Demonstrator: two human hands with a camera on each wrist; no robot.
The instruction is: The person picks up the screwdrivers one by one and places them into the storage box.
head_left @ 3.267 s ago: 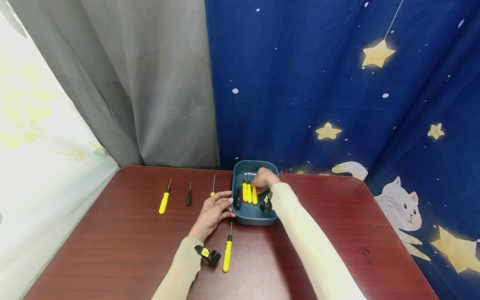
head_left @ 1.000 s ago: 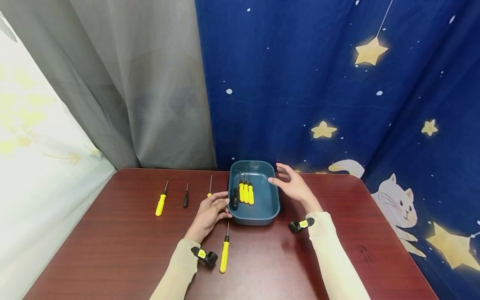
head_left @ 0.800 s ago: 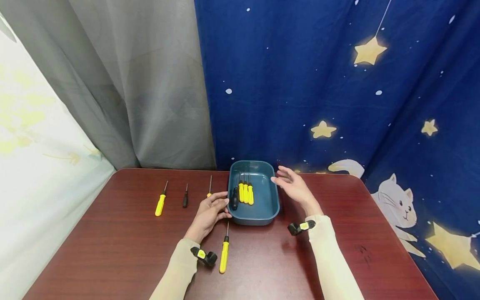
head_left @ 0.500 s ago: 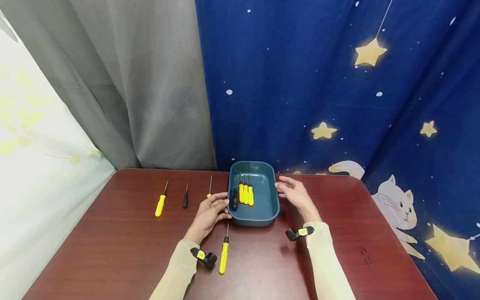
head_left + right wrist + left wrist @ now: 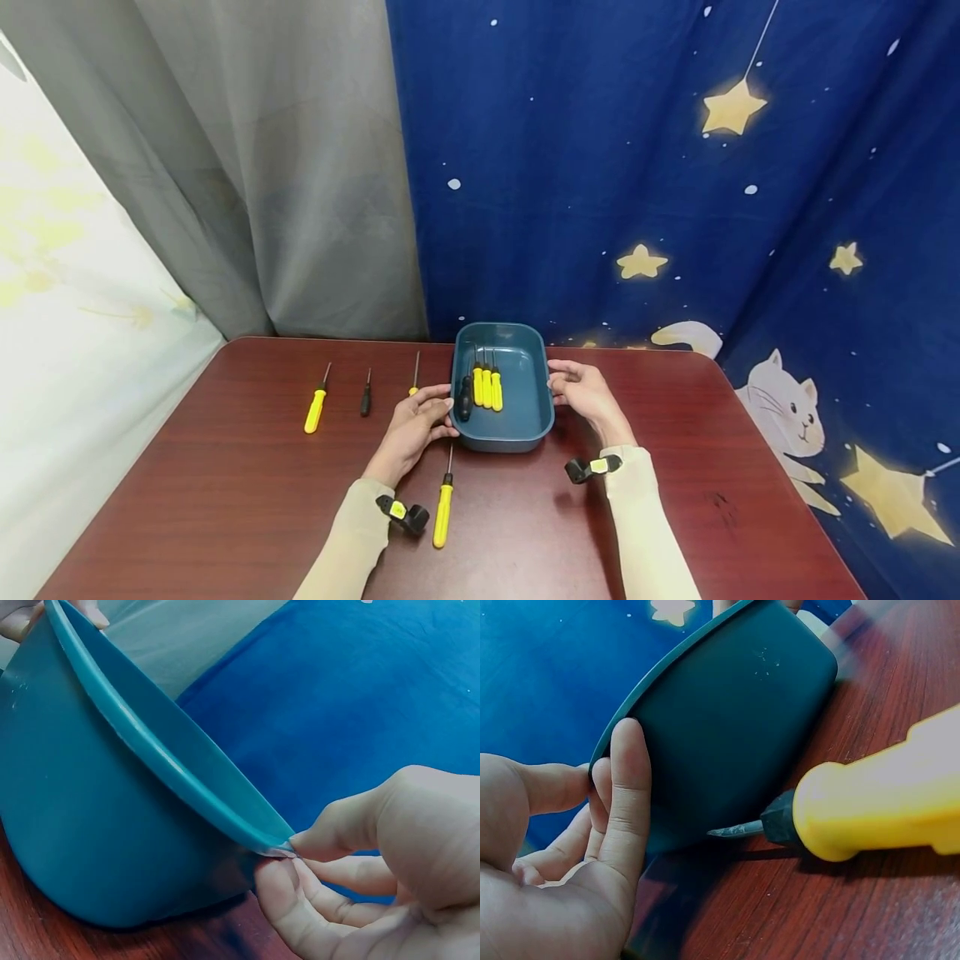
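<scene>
A dark teal plastic box (image 5: 521, 425) stands near the table's back edge. Inside it lie three yellow-handled screwdrivers (image 5: 487, 390) side by side, with a black-handled screwdriver (image 5: 465, 400) left of them. My left hand (image 5: 412, 429) holds the box's left side; in the left wrist view the thumb meets the rim and a finger lies along the outer wall. On the opposite side my right hand (image 5: 588, 396) pinches the rim between thumb and fingers, plain in the right wrist view. Just in front of the box a yellow screwdriver (image 5: 442, 512) lies on the table, its tip towards the box.
Left of the box, a yellow screwdriver (image 5: 315, 408) and a small black screwdriver (image 5: 366, 400) lie on the brown table (image 5: 225, 483). Another yellow screwdriver (image 5: 416, 371) is partly hidden behind my left hand. A grey curtain and a blue starry curtain (image 5: 525, 208) hang behind the table.
My right hand let go of a yellow screwdriver inside the box, withdrew to the right, then came down onto the box's right rim. My left hand stays at the left side.
</scene>
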